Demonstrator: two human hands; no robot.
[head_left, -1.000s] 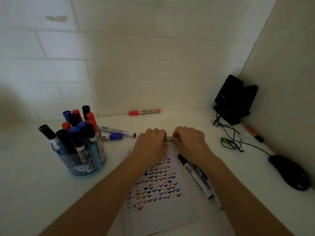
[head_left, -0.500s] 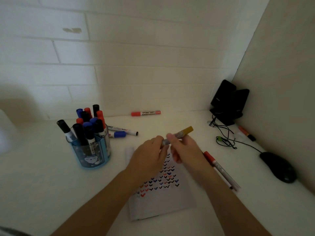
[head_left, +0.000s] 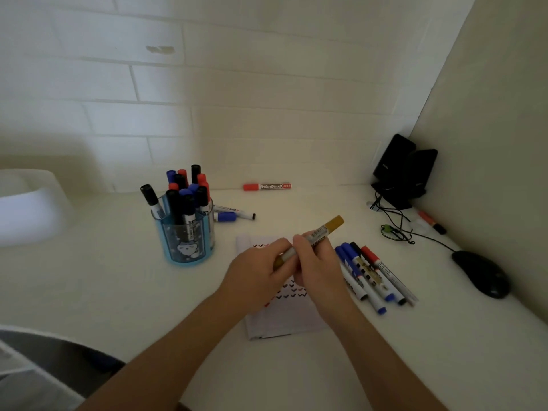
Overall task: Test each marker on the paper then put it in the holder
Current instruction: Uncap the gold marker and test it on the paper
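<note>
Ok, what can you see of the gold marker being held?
The gold marker has a grey barrel with black print and gold ends. It slants above the paper, far end raised. The left hand grips its lower end, the right hand its middle. Whether it is capped is unclear.

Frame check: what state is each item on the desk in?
gold marker: tilted, gripped by left hand and right hand over the paper.
holder: upright, holding capped markers.
paper: flat, marked with checks.
red marker: capped, lying apart.
loose markers: lying right of paper.
</note>
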